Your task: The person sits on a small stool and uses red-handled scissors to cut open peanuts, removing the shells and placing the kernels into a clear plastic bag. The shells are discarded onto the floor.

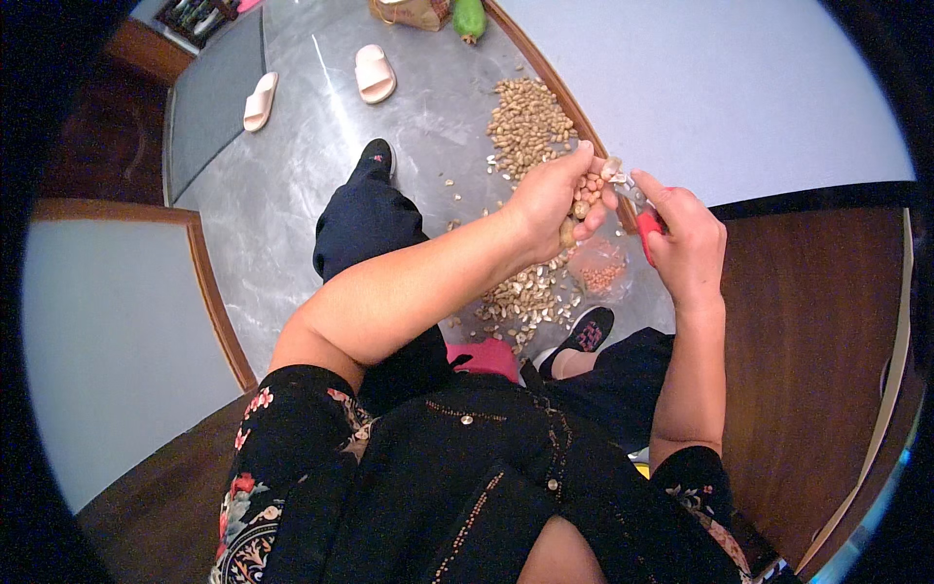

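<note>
Cupped with its palm up, my left hand [556, 197] holds shelled peanut kernels [588, 187] and a few whole peanuts [580, 209], with a peanut shell [611, 168] at its fingertips. To its right, my right hand [682, 226] grips a red-handled tool [648, 230]; the tool's pale or metal end, near the shell, is too unclear to name. Below my hands a clear plastic bag [601, 269] with pink kernels lies on the floor. A heap of unshelled peanuts [527, 124] lies beyond my left hand, and a heap of empty shells [531, 298] lies nearer me.
Two pale slippers [375, 74] stand on the grey floor [430, 131]. A green gourd or similar vegetable [469, 20] and a paper bag [414, 13] are at the top. White walls with brown wooden skirting [536, 58] run along the right; a brown wooden panel [810, 350] is beside my right arm.
</note>
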`<action>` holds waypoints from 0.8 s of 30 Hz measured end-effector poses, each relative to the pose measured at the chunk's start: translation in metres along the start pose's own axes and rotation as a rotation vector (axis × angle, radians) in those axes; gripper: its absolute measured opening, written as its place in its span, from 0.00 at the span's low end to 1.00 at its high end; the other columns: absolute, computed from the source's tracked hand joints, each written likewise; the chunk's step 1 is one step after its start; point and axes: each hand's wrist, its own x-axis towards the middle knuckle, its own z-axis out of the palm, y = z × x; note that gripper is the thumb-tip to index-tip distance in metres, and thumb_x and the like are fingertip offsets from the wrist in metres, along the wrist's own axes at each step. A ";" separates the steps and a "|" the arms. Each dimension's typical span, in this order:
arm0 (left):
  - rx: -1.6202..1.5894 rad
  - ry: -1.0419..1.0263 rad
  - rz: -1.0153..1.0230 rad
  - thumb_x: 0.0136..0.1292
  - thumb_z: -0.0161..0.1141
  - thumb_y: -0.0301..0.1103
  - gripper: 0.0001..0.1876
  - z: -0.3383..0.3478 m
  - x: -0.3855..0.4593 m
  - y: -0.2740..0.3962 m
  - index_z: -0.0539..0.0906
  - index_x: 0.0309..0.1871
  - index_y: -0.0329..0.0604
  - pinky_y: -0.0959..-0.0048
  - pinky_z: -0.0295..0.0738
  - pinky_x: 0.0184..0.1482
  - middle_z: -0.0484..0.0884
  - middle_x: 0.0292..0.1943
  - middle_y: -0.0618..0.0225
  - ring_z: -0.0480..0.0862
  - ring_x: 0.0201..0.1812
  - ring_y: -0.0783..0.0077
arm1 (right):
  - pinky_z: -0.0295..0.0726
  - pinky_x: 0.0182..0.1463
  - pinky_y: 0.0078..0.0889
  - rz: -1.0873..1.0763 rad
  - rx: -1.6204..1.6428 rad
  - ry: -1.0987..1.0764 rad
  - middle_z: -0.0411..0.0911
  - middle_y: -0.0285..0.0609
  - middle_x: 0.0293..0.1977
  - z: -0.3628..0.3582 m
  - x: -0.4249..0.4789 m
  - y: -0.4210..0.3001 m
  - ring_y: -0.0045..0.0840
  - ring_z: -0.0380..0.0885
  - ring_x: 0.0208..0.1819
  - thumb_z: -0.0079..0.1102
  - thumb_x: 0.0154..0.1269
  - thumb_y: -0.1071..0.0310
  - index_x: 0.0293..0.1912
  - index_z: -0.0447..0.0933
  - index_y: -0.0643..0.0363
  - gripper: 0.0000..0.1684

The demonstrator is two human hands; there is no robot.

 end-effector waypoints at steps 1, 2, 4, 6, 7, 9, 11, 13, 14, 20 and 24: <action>0.009 -0.008 0.004 0.71 0.35 0.50 0.23 0.000 0.000 0.000 0.74 0.38 0.41 0.79 0.59 0.12 0.78 0.26 0.62 0.67 0.12 0.74 | 0.76 0.29 0.34 0.003 -0.008 0.015 0.74 0.37 0.25 0.000 -0.001 0.001 0.30 0.77 0.29 0.61 0.43 0.75 0.49 0.77 0.41 0.29; 0.018 -0.016 0.008 0.71 0.34 0.51 0.23 -0.001 0.000 0.000 0.73 0.38 0.41 0.79 0.59 0.12 0.78 0.26 0.62 0.68 0.12 0.74 | 0.76 0.30 0.33 0.009 0.006 0.016 0.74 0.37 0.25 -0.002 -0.001 0.000 0.30 0.77 0.29 0.60 0.43 0.75 0.49 0.77 0.41 0.29; 0.041 -0.021 0.004 0.71 0.34 0.52 0.24 -0.001 -0.001 0.001 0.73 0.38 0.41 0.79 0.60 0.13 0.78 0.26 0.63 0.68 0.13 0.74 | 0.76 0.30 0.33 0.017 0.034 0.020 0.74 0.38 0.25 -0.005 0.000 -0.003 0.31 0.77 0.29 0.59 0.43 0.75 0.49 0.77 0.42 0.29; 0.067 -0.012 -0.018 0.71 0.34 0.53 0.25 -0.001 -0.001 0.002 0.73 0.39 0.40 0.79 0.60 0.13 0.78 0.27 0.63 0.69 0.14 0.74 | 0.76 0.31 0.35 0.074 0.050 -0.039 0.74 0.40 0.25 -0.007 -0.001 -0.002 0.33 0.77 0.30 0.59 0.44 0.75 0.49 0.77 0.43 0.28; 0.071 -0.005 0.001 0.71 0.34 0.54 0.26 -0.003 -0.001 0.002 0.73 0.40 0.39 0.79 0.61 0.13 0.78 0.27 0.63 0.70 0.14 0.74 | 0.76 0.32 0.36 0.102 0.059 -0.069 0.75 0.40 0.25 -0.008 -0.001 -0.001 0.34 0.77 0.30 0.59 0.44 0.75 0.49 0.78 0.44 0.28; 0.077 0.007 0.040 0.70 0.33 0.56 0.27 -0.006 0.003 0.002 0.73 0.41 0.38 0.80 0.61 0.14 0.78 0.27 0.63 0.71 0.16 0.74 | 0.76 0.35 0.38 0.147 0.048 -0.328 0.75 0.43 0.26 -0.018 -0.002 0.010 0.37 0.77 0.31 0.59 0.46 0.74 0.49 0.77 0.46 0.26; 0.097 0.011 0.051 0.70 0.33 0.57 0.29 -0.009 0.003 0.004 0.72 0.41 0.37 0.80 0.61 0.14 0.78 0.27 0.64 0.72 0.17 0.74 | 0.76 0.38 0.38 0.174 0.100 -0.469 0.76 0.44 0.28 -0.024 -0.004 0.012 0.39 0.77 0.32 0.59 0.47 0.74 0.48 0.77 0.49 0.24; 0.109 0.009 0.057 0.69 0.33 0.58 0.30 -0.009 0.001 0.005 0.72 0.41 0.37 0.80 0.61 0.14 0.77 0.27 0.64 0.73 0.18 0.74 | 0.76 0.40 0.38 0.186 0.222 -0.496 0.77 0.46 0.29 -0.028 -0.007 0.008 0.40 0.77 0.34 0.59 0.48 0.73 0.48 0.77 0.51 0.23; 0.112 0.005 0.060 0.69 0.33 0.58 0.30 -0.009 0.001 0.005 0.72 0.41 0.37 0.80 0.61 0.14 0.77 0.27 0.64 0.74 0.18 0.74 | 0.75 0.42 0.34 0.209 0.308 -0.410 0.77 0.47 0.31 -0.027 -0.006 0.003 0.37 0.76 0.35 0.59 0.47 0.75 0.48 0.77 0.55 0.23; 0.142 -0.021 -0.015 0.68 0.34 0.61 0.31 -0.005 0.000 0.000 0.74 0.38 0.40 0.80 0.63 0.16 0.77 0.26 0.66 0.75 0.21 0.76 | 0.75 0.43 0.32 0.034 0.594 -0.041 0.77 0.44 0.33 -0.009 0.007 -0.031 0.35 0.75 0.35 0.62 0.42 0.80 0.46 0.77 0.56 0.26; 0.091 0.041 0.001 0.67 0.36 0.62 0.30 -0.002 0.001 -0.008 0.76 0.35 0.42 0.80 0.65 0.17 0.77 0.25 0.68 0.76 0.22 0.76 | 0.75 0.43 0.30 -0.092 0.543 -0.034 0.78 0.42 0.34 0.006 0.010 -0.035 0.33 0.76 0.36 0.62 0.41 0.80 0.46 0.77 0.54 0.27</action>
